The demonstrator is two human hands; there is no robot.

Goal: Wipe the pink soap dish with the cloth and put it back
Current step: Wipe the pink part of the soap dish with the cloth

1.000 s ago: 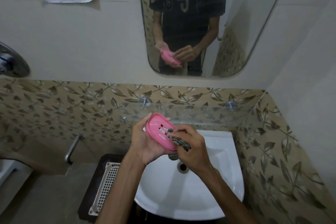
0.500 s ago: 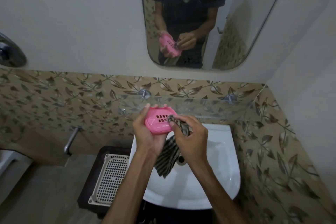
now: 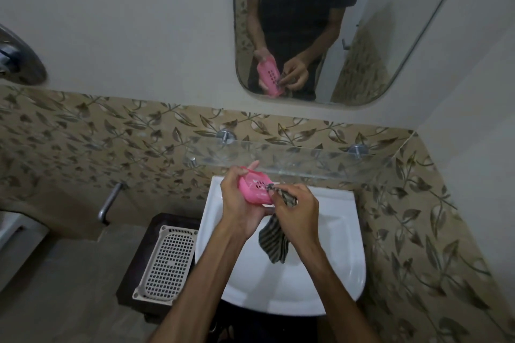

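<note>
Both forearms reach up from the bottom of the frame to meet at centre, above the white sink (image 3: 328, 284). The left hand (image 3: 237, 203) cups one pink soap dish (image 3: 255, 189), fingers curled round its far edge. The right hand (image 3: 298, 211) pinches one striped cloth (image 3: 274, 242) against the dish's slotted face; the cloth's tail hangs down over the basin. One mirror (image 3: 390, 36) at upper right reflects both hands. One white perforated tray (image 3: 167, 262) lies at lower left. Since half a second ago, the dish has turned more edge-on to the camera.
</note>
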